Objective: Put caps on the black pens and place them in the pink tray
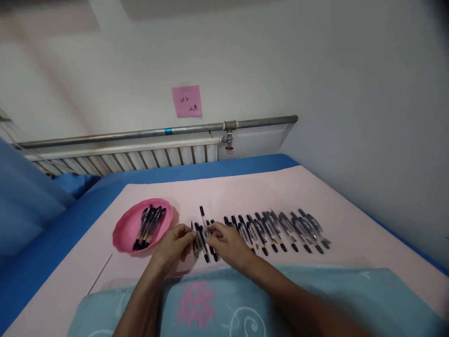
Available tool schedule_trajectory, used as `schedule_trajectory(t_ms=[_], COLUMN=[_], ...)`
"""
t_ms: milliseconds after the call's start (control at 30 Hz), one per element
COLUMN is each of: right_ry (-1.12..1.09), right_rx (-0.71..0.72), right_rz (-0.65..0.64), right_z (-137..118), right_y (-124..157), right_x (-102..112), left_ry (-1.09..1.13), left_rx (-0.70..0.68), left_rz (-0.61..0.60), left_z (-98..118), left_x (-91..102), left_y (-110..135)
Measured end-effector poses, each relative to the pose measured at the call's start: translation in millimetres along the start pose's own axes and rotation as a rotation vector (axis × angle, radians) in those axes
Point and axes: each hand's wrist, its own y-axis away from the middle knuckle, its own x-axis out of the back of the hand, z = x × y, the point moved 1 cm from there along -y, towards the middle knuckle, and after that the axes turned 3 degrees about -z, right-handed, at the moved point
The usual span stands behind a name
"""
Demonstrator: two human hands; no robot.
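My left hand (179, 240) is closed in a pinch on a slim pen (196, 250) with a thin dark tip pointing up. Beside it, my right hand (229, 244) has its thumb and fingers pressed together on a clear-barrelled pen (204, 216) with a black upper end. Between and under the fingers lie several black-capped pens (205, 255), partly hidden by the hands. To the left, a pink scalloped bowl (122, 229) holds a bundle of clear pens (150, 228) with black ends.
A long row of pens and black caps (277, 229) lies to the right on the pink sheet (238, 187). A blue-green patterned cloth (315, 290) covers the near edge. Behind stand a radiator (157, 157), a metal pipe (133, 135) and a wall with a pink note (187, 100).
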Motion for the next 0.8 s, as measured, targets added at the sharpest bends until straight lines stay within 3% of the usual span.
schedule_trajectory(t_ms=[100, 200, 400, 567, 667, 800], right_ry=[0.012, 0.011, 0.04, 0.073, 0.14, 0.242], right_rx=[0.012, 0.026, 0.045, 0.071, 0.093, 0.165], right_rz=[0.029, 0.027, 0.046, 0.025, 0.018, -0.043], right_z=[-1, -2, -2, -2, -2, -3], right_y=[0, 0, 0, 0, 2, 5], right_x=[5, 6, 5, 5, 5, 3], left_ry=[-0.318, -0.573, -0.816, -0.875, -0.63, 0.132], left_rx=[0.139, 0.15, 0.112, 0.076, 0.019, -0.104], left_rz=[0.12, 0.173, 0.182, 0.262, 0.309, 0.311], left_z=[-9, -11, -5, -3, 0, 5], left_x=[5.8, 5.6, 4.1, 7.4, 12.0, 22.0], left_y=[-3, -5, -3, 0, -1, -3])
